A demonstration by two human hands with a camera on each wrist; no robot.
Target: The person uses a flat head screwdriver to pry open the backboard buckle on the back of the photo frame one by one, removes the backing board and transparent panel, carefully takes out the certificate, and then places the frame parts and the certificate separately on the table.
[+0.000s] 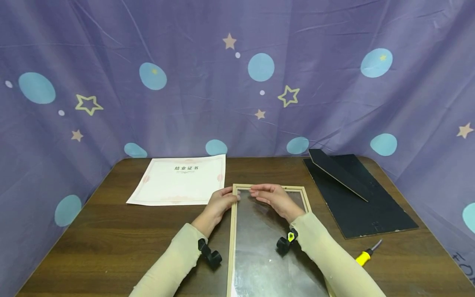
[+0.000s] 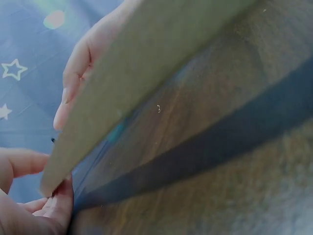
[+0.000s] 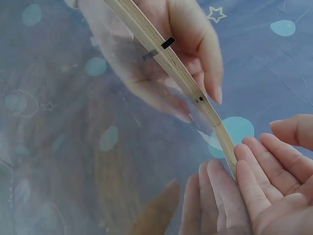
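Note:
A light wooden picture frame (image 1: 233, 231) with a clear pane (image 1: 267, 255) lies lengthwise before me. In the left wrist view its side (image 2: 132, 73) is raised off the table. My left hand (image 1: 220, 203) pinches the far left corner, thumb on one side and fingers on the other. At the far edge is my right hand (image 1: 276, 200), fingers nearly straight, fingertips at the frame's inner side. In the right wrist view the right hand (image 3: 279, 191) is stretched out beside the wooden edge, its reflection showing in the pane. Small black tabs (image 3: 167, 42) sit on the frame's inner side.
A white certificate sheet (image 1: 185, 185) lies at the back left of the brown table (image 1: 111, 243). On the right is a black backing board (image 1: 371, 218) with its stand flap (image 1: 339, 175) raised. A yellow-handled screwdriver (image 1: 363, 258) lies near my right sleeve. Behind hangs a purple patterned curtain (image 1: 193, 103).

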